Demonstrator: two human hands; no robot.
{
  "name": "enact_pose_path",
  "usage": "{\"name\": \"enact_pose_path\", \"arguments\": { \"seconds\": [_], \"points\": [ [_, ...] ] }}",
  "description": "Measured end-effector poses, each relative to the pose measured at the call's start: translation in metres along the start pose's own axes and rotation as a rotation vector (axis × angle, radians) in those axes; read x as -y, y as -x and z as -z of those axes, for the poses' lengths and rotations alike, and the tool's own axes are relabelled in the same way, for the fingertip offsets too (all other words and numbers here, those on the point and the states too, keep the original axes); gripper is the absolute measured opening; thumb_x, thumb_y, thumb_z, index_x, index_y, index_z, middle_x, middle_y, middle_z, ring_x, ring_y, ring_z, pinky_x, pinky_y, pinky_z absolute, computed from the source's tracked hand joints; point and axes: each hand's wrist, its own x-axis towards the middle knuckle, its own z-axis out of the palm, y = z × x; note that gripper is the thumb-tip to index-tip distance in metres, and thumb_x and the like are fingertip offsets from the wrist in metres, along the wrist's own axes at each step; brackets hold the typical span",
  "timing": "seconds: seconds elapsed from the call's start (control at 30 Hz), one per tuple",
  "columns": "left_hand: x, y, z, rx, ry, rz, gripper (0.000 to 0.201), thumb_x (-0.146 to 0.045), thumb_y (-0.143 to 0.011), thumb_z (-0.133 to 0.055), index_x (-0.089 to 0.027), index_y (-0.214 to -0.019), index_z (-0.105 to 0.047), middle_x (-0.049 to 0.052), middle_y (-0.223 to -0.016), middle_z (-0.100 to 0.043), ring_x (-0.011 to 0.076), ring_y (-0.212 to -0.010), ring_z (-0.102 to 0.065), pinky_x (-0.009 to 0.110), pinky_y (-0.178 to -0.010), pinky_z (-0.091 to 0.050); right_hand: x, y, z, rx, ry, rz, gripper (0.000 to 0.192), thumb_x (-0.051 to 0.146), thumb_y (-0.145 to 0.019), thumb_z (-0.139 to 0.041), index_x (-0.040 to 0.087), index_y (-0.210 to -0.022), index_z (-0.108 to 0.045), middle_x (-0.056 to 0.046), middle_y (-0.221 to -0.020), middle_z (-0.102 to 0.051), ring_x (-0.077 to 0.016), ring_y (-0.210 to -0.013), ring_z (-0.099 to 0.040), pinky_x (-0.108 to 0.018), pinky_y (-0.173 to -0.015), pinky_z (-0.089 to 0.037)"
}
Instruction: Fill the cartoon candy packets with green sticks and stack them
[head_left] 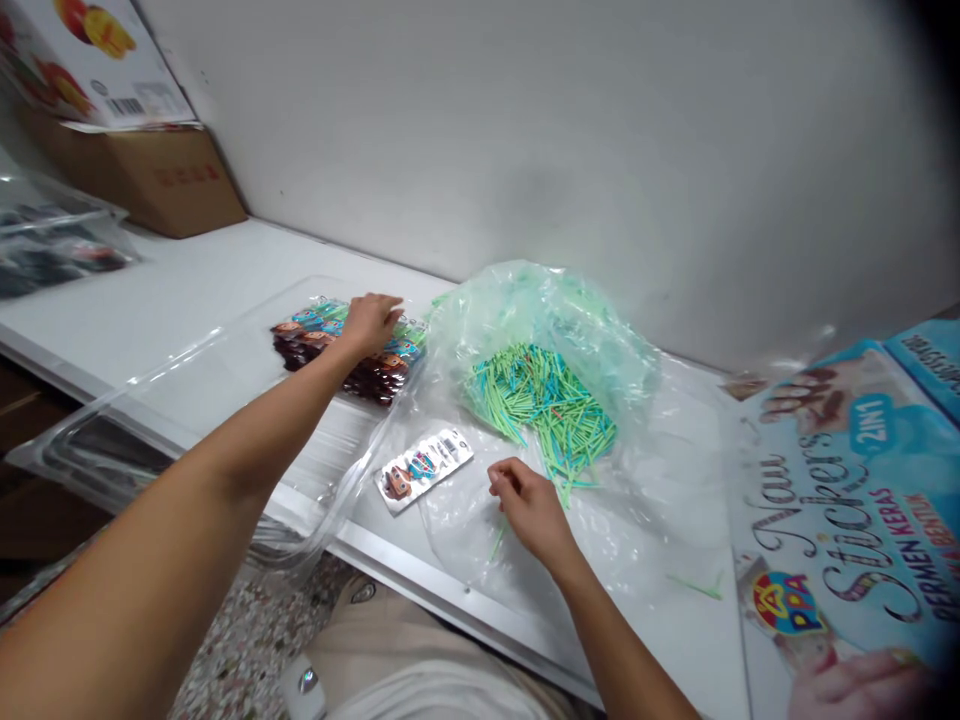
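On white table, L hand touches sticker packs; R hand pinches green stick.

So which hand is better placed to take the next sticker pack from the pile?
Left. The left hand already rests on the pile of sticker packs, while the right hand pinches a green stick near the stick bag.

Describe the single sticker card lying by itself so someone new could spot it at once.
Start at the clear plastic bag of green and blue sticks on the white table. Just left of its mouth, in front of the pile of packed sticker cards under the left hand, lies one small rectangular card of cartoon stickers. It alone lies flat and separate, left of the right hand.
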Motion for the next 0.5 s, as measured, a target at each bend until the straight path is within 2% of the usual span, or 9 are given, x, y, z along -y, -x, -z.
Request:
{"name": "enact_pose_path", "arguments": {
  "seconds": [0.07,0.17,0.27,0.37,0.43,0.5],
  "points": [
    [-0.012,-0.004,0.008,-0.137,0.073,-0.038,0.034,-0.029,-0.088,-0.045,-0.011,-0.113,-0.059,0.014,-0.123,-0.060,0.0239,-0.115,-0.049,0.036,-0.099,-0.033,-0.005,-0.023,-0.007,-0.028,0.118,-0.020,0.034,0.044,-0.092,-0.040,0.020,-0.083,-0.062,-0.003,-0.070,-0.066,-0.0180,-0.068,-0.061,-0.028,-0.066,-0.041],
    [-0.043,0.005,0.033,-0.322,0.388,-0.109,0.028,-0.027,-0.089,-0.049,-0.008,-0.106,-0.060,0.012,-0.101,-0.067,0.0182,-0.092,-0.059,0.032,-0.087,-0.043,-0.008,-0.056,-0.021,-0.019,0.228,-0.051,0.038,0.054,-0.084,-0.050,0.018,-0.084,-0.064,-0.008,-0.074,-0.066,-0.0224,-0.075,-0.061,-0.029,-0.065,-0.038],
    [-0.082,0.041,0.068,-0.276,0.689,-0.168,0.019,-0.026,-0.087,-0.056,-0.013,-0.099,-0.062,0.004,-0.084,-0.068,0.0119,-0.077,-0.062,0.028,-0.080,-0.048,-0.008,-0.078,-0.036,0.027,0.305,-0.082,0.037,0.054,-0.075,-0.062,0.017,-0.080,-0.065,-0.008,-0.075,-0.067,-0.0228,-0.076,-0.061,-0.028,-0.063,-0.037],
    [-0.112,0.094,0.099,-0.185,0.857,-0.220,0.014,-0.025,-0.084,-0.061,-0.015,-0.093,-0.066,0.001,-0.077,-0.069,0.0116,-0.074,-0.064,0.028,-0.078,-0.050,-0.010,-0.087,-0.043,0.064,0.329,-0.103,0.027,0.045,-0.074,-0.066,0.018,-0.079,-0.066,-0.004,-0.073,-0.067,-0.0184,-0.072,-0.060,-0.024,-0.060,-0.035],
    [-0.121,0.128,0.111,-0.188,0.899,-0.223,0.011,-0.022,-0.083,-0.063,-0.015,-0.088,-0.068,0.001,-0.072,-0.068,0.0115,-0.068,-0.063,0.026,-0.073,-0.051,-0.012,-0.089,-0.042,0.075,0.321,-0.104,0.022,0.040,-0.076,-0.064,0.019,-0.077,-0.067,-0.001,-0.071,-0.067,-0.0159,-0.068,-0.059,-0.023,-0.058,-0.035],
    [-0.122,0.157,0.113,-0.180,0.897,-0.193,0.010,-0.022,-0.082,-0.063,-0.017,-0.086,-0.070,0.002,-0.068,-0.068,0.0120,-0.064,-0.063,0.026,-0.069,-0.051,-0.013,-0.088,-0.038,0.075,0.303,-0.091,0.018,0.035,-0.079,-0.061,0.019,-0.075,-0.069,0.000,-0.069,-0.067,-0.0148,-0.067,-0.059,-0.022,-0.059,-0.036]
  ]
}}
